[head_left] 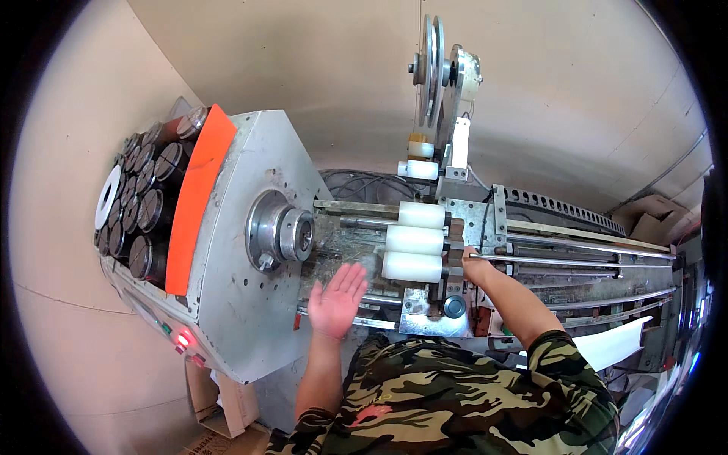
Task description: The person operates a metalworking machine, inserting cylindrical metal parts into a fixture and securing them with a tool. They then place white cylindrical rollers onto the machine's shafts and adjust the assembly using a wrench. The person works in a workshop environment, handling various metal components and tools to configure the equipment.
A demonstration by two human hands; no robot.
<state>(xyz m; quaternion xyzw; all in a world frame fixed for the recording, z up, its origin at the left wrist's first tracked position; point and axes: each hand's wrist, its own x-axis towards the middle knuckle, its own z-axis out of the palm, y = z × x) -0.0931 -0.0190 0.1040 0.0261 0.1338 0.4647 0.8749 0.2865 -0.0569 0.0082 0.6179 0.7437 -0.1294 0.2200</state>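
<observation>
cloth in green, brown and black camouflage (470, 387) fills the near side. beyond it, a round dark knob (454, 306) sits on a flat grey metal plate (417, 322).

three smooth white cylindrical rollers (413, 240) lie side by side past the plate, the nearest one just right of the left hand (339, 299) but apart from it. that hand is palm up, fingers straight, slightly spread and pointing far, clasping nothing.

dark metal blocks (456, 244) at the rollers' right ends come between them and the right hand (473, 269). the right forearm (519, 303) slants from near right to far left; the fingers are largely hidden, so i cannot tell whether they are clamped or apart. a thin shiny steel rod (561, 261) extends right from beside that hand.

left of the rollers, a round steel chuck (287, 235) protrudes from a pale grey metal housing (235, 189) beside an upright orange panel (199, 205) and dark slotted cylinders (155, 208).

farthest stands a twin-disc metal wheel (430, 72).
</observation>
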